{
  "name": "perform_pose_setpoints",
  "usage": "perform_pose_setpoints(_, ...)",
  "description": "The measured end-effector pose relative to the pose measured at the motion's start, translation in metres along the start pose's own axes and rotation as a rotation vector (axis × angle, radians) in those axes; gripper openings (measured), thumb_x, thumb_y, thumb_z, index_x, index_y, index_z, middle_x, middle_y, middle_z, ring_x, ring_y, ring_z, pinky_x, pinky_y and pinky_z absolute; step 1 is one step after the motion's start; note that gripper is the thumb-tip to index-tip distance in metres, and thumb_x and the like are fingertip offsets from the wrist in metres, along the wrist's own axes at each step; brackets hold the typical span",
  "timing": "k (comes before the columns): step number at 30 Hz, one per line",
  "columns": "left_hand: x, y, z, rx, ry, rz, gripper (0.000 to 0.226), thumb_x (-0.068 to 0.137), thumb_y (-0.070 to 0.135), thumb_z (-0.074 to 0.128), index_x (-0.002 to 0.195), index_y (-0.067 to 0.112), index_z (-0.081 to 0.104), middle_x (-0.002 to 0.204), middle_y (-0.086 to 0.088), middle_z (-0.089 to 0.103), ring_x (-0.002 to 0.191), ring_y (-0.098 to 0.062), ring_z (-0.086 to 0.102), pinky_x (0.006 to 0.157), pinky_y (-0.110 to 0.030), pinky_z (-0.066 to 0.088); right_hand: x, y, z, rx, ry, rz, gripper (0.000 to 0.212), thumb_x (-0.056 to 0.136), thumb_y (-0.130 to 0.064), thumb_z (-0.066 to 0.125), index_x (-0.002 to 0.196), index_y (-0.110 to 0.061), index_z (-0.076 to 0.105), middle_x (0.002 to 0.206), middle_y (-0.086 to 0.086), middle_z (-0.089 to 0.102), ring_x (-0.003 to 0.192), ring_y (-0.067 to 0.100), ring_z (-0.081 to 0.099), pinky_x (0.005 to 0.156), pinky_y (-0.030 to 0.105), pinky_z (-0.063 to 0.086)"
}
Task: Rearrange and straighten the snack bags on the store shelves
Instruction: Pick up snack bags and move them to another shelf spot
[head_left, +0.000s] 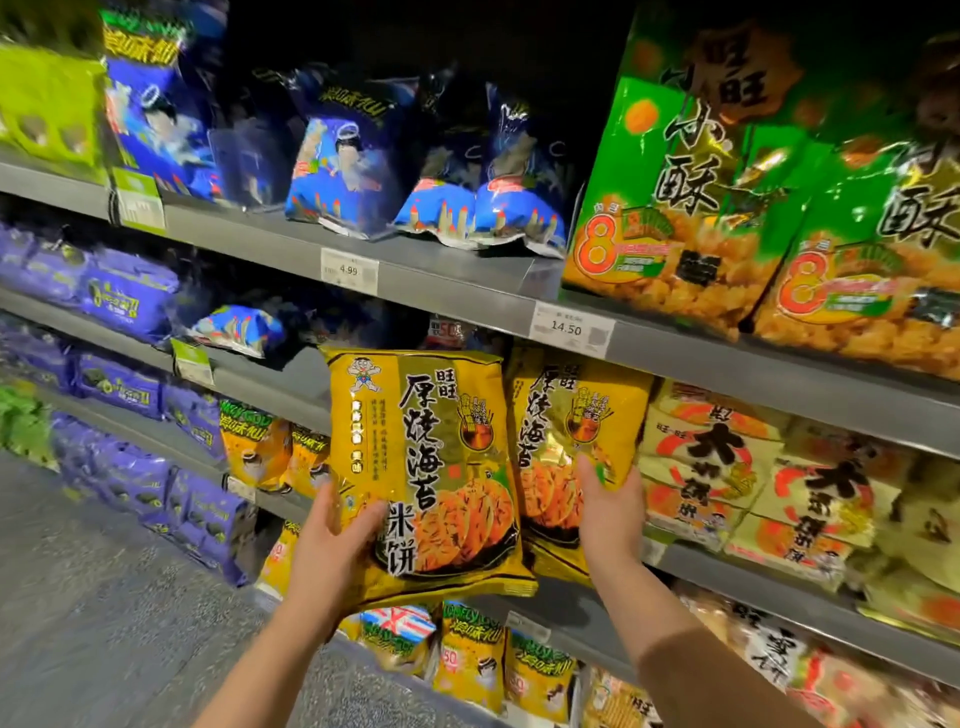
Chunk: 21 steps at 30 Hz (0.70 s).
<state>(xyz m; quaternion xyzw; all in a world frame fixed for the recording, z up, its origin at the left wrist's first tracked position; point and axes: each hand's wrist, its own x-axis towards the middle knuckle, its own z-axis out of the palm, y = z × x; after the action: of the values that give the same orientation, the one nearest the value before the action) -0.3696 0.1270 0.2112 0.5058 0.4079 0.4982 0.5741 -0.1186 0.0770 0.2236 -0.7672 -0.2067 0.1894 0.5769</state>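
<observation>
Left hand: the left hand (332, 545) grips the lower left corner of the front yellow bag (426, 467), thumb on its face and fingers curled behind.
Right hand: the right hand (613, 519) holds the second yellow bag (566, 426) by its lower right part, thumb pressed on the front.
Front yellow bag: upright and facing out, held in the air just in front of the middle shelf (753, 587). Its bottom hangs below the shelf edge, so it is not yet placed.
Second yellow bag: just behind and to the right of the first, partly overlapped by it and leaning a little. Its base is hidden, so it may be resting on the shelf or lifted; I cannot tell which.
Done so far: the green bags (691, 182) on the upper right and the purple bags (124, 296) on the left look stacked in fair order.
In hand: this looks like the yellow bags' row being set straight, beside the cream and red bags (727, 467).
Left to do: both yellow bags need seating square on the shelf. The blue bags (441, 171) on the upper shelf slump and tilt unevenly with gaps between them. One blue bag (239, 330) lies flat on the shelf below.
Progress: early to middle, judging by how much is untidy.
</observation>
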Motion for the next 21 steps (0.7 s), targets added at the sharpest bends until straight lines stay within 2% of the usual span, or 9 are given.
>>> perform_pose_setpoints(3,0.011,-0.012,-0.003,0.001,0.004,-0.017,0.108,0.054,0.064,0.076,0.142,0.021,0.03,0.145,-0.004,0.041,0.131,-0.022,0.043,0.106,-0.052,0.037,0.013,-0.01,0.008,-0.013,0.035,0.001,0.076,0.089,-0.048,0.053,0.148,-0.014,0.018,0.154,0.008,0.026,0.14,0.031,0.025,0.111,0.048,0.024)
perform_pose_setpoints(5,0.013,-0.007,-0.002,-0.004,0.017,-0.009,0.109,0.054,0.063,0.075,0.143,0.021,0.028,0.146,-0.001,0.04,0.132,-0.02,0.041,0.107,-0.049,0.036,0.024,-0.016,0.014,-0.011,0.057,-0.002,0.076,0.09,-0.049,0.05,0.148,-0.012,0.017,0.154,0.008,0.025,0.141,0.031,0.024,0.112,0.047,0.022)
perform_pose_setpoints(10,0.023,0.0,0.007,-0.064,-0.01,0.003,0.068,0.081,0.023,0.068,0.139,0.024,0.033,0.137,0.008,0.046,0.122,-0.012,0.047,0.093,-0.025,0.04,0.051,-0.029,0.026,-0.059,0.051,-0.068,0.074,0.092,-0.047,0.049,0.147,-0.007,0.019,0.153,0.013,0.027,0.14,0.032,0.025,0.113,0.044,0.022)
perform_pose_setpoints(12,0.024,0.0,0.011,-0.076,0.009,0.005,0.054,0.085,0.016,0.064,0.129,0.03,0.035,0.125,0.014,0.051,0.112,-0.007,0.051,0.082,-0.017,0.044,0.063,-0.033,0.029,-0.16,0.068,-0.063,0.072,0.093,-0.047,0.047,0.145,-0.003,0.024,0.15,0.017,0.031,0.137,0.034,0.03,0.11,0.045,0.027)
perform_pose_setpoints(13,0.026,-0.002,0.011,-0.079,0.023,0.006,0.052,0.085,0.017,0.065,0.128,0.027,0.038,0.124,0.012,0.054,0.112,-0.01,0.053,0.078,-0.017,0.046,0.067,-0.033,0.031,-0.202,0.082,-0.054,0.071,0.093,-0.047,0.046,0.143,0.0,0.028,0.148,0.019,0.034,0.135,0.036,0.033,0.108,0.045,0.03)
perform_pose_setpoints(15,0.027,-0.004,0.012,-0.047,-0.002,0.005,0.059,0.082,0.021,0.066,0.134,0.022,0.038,0.127,0.005,0.055,0.114,-0.012,0.056,0.077,-0.02,0.048,0.074,-0.035,0.036,-0.263,0.113,-0.05,0.065,0.094,-0.046,0.044,0.134,0.005,0.038,0.14,0.024,0.041,0.127,0.04,0.042,0.103,0.048,0.038)
perform_pose_setpoints(18,0.029,0.0,0.021,-0.071,-0.024,0.015,0.043,0.089,0.006,0.054,0.121,0.029,0.039,0.106,0.019,0.053,0.083,0.017,0.058,0.06,-0.005,0.046,0.08,-0.04,0.04,-0.326,0.147,-0.064,0.053,0.096,-0.039,0.043,0.119,0.009,0.047,0.126,0.027,0.05,0.114,0.041,0.05,0.091,0.046,0.043)
perform_pose_setpoints(19,0.028,0.002,0.024,-0.083,-0.016,0.016,0.04,0.089,0.003,0.052,0.115,0.031,0.038,0.101,0.02,0.051,0.073,0.021,0.057,0.055,-0.003,0.045,0.08,-0.041,0.04,-0.349,0.155,-0.063,0.051,0.097,-0.037,0.043,0.118,0.01,0.047,0.125,0.027,0.049,0.112,0.041,0.051,0.088,0.045,0.043)
perform_pose_setpoints(21,0.028,0.003,0.027,-0.041,-0.011,0.018,0.039,0.089,0.001,0.052,0.11,0.031,0.037,0.097,0.021,0.051,0.071,0.023,0.057,0.056,-0.002,0.044,0.077,-0.04,0.041,-0.42,0.171,-0.075,0.053,0.097,-0.037,0.042,0.121,0.01,0.043,0.128,0.028,0.046,0.114,0.042,0.05,0.086,0.044,0.044)
